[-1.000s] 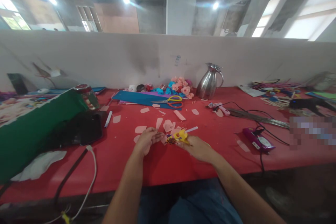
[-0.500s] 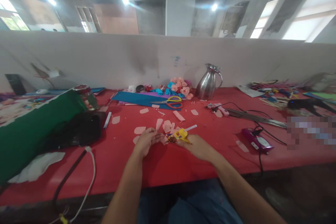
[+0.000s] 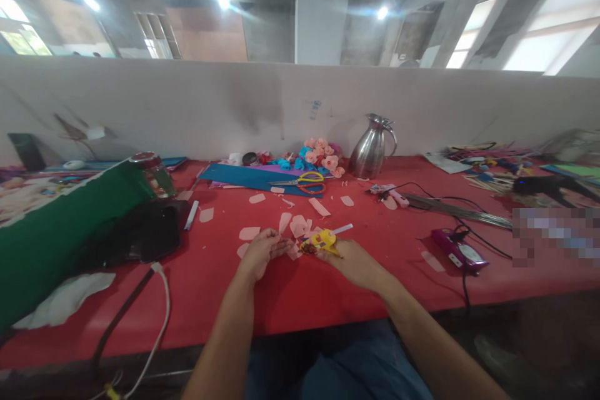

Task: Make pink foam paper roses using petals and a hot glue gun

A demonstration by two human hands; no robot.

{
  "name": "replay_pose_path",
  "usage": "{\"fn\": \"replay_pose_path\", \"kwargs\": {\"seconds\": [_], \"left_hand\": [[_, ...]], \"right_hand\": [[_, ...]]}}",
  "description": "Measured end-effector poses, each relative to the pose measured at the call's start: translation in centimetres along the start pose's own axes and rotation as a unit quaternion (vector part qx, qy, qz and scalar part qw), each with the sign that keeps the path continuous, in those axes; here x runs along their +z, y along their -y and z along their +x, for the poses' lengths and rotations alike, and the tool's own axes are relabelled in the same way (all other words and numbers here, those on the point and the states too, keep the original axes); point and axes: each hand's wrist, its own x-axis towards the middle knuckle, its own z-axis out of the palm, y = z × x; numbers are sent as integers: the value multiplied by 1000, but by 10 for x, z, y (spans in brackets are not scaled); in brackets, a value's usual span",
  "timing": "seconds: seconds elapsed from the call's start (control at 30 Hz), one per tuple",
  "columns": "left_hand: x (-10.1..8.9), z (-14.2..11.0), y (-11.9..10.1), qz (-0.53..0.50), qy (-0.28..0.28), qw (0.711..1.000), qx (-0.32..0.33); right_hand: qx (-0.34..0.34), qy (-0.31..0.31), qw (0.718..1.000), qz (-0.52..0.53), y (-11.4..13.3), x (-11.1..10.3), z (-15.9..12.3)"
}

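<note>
Low over the red table, my right hand [image 3: 354, 264] is closed around a yellow glue gun [image 3: 324, 239]. Its browned front end points left, and a pale stick [image 3: 344, 228] shows behind it. Just to the left, my left hand [image 3: 263, 254] has its fingers drawn together at a pink paper petal [image 3: 294, 252], near the gun's tip. Beyond the fingers are a curled pink paper piece [image 3: 300, 225] and an upright-looking pink strip [image 3: 284, 222]. Flat pink petals [image 3: 249, 233] lie by my left hand.
Scissors [image 3: 304, 182] rest on blue paper [image 3: 234, 175], near finished paper flowers [image 3: 323, 155]. A steel jug [image 3: 372, 147] stands at the back. To the right are a purple power box [image 3: 459, 251] and cables. A black bag-like object [image 3: 154, 231] lies left beside a green panel [image 3: 70, 237].
Almost nothing differs. The glue gun's tip and the petal at my left fingers have shifted very slightly; both hands stay in place.
</note>
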Motion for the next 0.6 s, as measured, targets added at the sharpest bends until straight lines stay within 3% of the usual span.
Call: {"fn": "replay_pose_path", "kwargs": {"seconds": [0.4,0.6], "left_hand": [[0,1,1,-3,-3,1000,5],[1,0,0,-7,-3,1000,7]], "right_hand": [[16,22,997,-66,13,1,-1],[-9,24,998,-55,14,0,0]]}}
